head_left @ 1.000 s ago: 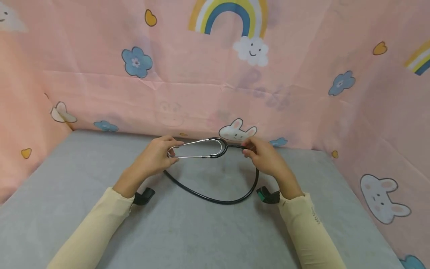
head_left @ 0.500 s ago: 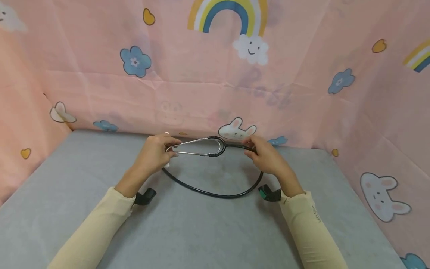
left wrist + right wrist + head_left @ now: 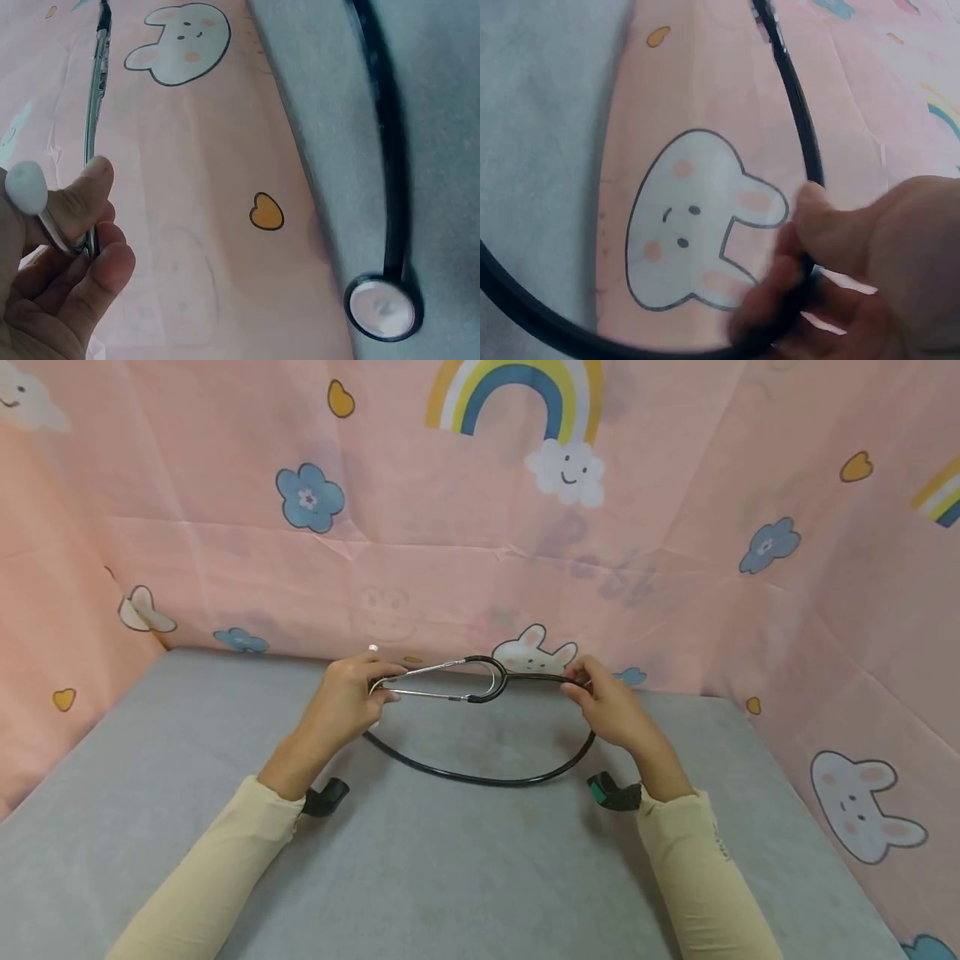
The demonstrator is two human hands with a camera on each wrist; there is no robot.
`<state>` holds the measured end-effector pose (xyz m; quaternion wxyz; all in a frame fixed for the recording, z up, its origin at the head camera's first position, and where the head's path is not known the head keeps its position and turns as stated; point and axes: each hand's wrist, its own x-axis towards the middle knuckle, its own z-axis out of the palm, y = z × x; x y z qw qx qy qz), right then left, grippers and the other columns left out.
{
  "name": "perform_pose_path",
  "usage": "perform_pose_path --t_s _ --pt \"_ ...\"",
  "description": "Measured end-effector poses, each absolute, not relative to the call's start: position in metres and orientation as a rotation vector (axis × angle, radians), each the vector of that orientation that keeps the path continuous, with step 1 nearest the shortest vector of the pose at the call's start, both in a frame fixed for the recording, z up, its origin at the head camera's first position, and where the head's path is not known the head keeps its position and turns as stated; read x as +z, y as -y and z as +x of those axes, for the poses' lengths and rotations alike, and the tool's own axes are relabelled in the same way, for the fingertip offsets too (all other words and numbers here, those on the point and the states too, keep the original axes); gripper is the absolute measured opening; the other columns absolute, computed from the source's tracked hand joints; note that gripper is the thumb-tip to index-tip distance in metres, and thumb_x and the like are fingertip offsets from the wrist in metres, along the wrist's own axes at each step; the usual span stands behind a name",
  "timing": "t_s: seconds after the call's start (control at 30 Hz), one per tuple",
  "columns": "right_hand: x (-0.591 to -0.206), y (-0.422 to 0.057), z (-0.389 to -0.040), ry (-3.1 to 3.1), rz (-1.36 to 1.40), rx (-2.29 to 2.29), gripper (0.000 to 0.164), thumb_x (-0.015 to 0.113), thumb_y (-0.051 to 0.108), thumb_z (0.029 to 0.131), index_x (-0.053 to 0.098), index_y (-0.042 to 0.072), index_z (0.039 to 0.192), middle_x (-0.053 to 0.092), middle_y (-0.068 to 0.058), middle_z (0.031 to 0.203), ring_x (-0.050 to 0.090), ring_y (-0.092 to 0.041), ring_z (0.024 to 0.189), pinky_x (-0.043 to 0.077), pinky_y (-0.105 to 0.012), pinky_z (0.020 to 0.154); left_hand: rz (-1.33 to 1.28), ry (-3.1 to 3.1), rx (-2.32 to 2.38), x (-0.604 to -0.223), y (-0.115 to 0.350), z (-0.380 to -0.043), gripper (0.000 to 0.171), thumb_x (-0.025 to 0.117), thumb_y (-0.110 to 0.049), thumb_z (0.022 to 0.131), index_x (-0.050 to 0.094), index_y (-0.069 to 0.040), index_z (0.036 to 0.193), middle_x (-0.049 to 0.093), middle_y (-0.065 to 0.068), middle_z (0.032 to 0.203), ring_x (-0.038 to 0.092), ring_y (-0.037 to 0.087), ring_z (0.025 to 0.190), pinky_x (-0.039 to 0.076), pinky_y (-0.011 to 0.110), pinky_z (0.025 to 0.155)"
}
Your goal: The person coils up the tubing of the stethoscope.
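Observation:
A stethoscope is stretched between both hands above the grey table. The left hand [image 3: 341,697] pinches its metal ear tubes [image 3: 427,695] near their ends. One white ear tip [image 3: 26,187] stands out beside the thumb in the left wrist view. The right hand [image 3: 611,706] holds the black tubing [image 3: 536,677] past the fork, between thumb and fingers. From there the tubing sags in a wide loop [image 3: 502,782] back toward the left. In the left wrist view the round chest piece [image 3: 382,309] appears at the tube's end, over the grey surface; the left hand hides it from the head view.
The grey table [image 3: 465,877] reaches back to a pink printed cloth [image 3: 420,560] that hangs behind and along both sides. Black wrist camera mounts, the left one [image 3: 326,797] and the right one [image 3: 615,792], jut inward below the hands.
The right hand has moved to the right along the tubing, away from the fork. The left hand has shifted slightly up and left. The hanging loop has become wider and shallower.

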<state>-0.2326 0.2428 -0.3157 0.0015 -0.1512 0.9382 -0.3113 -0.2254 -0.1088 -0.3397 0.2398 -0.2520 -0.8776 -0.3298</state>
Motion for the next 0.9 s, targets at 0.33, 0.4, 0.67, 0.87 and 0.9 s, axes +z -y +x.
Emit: perform_pose_path --t_s 0.33,0.4,0.67,0.87,0.9 --pt "-0.308 -0.237 -0.229 -3.061 -0.71 -1.254 0.022 0.05 0.012 0.104 0.054 -0.001 0.12 0.059 -0.016 0.118 0.054 -0.02 0.1 0.044 -0.021 0.083 -0.741 2.402 -0.892 -0.339 0.106 -0.223 0.031 0.085 -0.001 0.072 0.077 0.001 0.103 0.074 0.013 0.092 0.065 0.02 0.07 0.053 0.029 0.063" --pt "-0.307 -0.234 -0.227 -3.092 -0.771 -1.269 0.021 0.053 0.012 0.102 0.057 -0.001 0.119 0.061 -0.015 0.117 0.054 -0.016 0.098 0.043 -0.016 0.08 -0.773 2.391 -0.894 -0.34 0.105 -0.222 0.03 0.085 -0.001 0.072 0.077 0.002 0.101 0.075 0.014 0.094 0.07 0.021 0.073 0.056 0.03 0.064" --pt "-0.306 -0.223 -0.223 -3.102 -1.02 -1.409 0.016 0.061 0.001 0.095 0.061 -0.003 0.11 0.062 -0.014 0.111 0.056 -0.007 0.095 0.045 -0.008 0.079 -0.955 2.298 -0.851 -0.342 0.1 -0.22 0.026 0.084 0.0 0.072 0.078 0.001 0.098 0.073 0.009 0.087 0.07 0.021 0.076 0.057 0.03 0.066" --pt "-0.308 -0.215 -0.22 -3.059 -1.12 -1.431 0.015 0.064 -0.001 0.092 0.064 -0.001 0.107 0.064 -0.013 0.106 0.056 -0.007 0.091 0.046 -0.011 0.076 -1.121 2.215 -0.755 -0.344 0.093 -0.217 0.022 0.084 0.0 0.073 0.079 0.0 0.095 0.069 0.006 0.084 0.068 0.016 0.072 0.056 0.025 0.063" --pt "-0.308 -0.214 -0.219 -3.045 -1.148 -1.439 0.015 0.064 -0.001 0.092 0.064 0.0 0.107 0.064 -0.012 0.105 0.056 -0.007 0.089 0.046 -0.012 0.075 -1.144 2.207 -0.746 -0.345 0.092 -0.217 0.022 0.084 0.0 0.074 0.079 0.0 0.095 0.069 0.006 0.084 0.068 0.016 0.071 0.055 0.024 0.063"
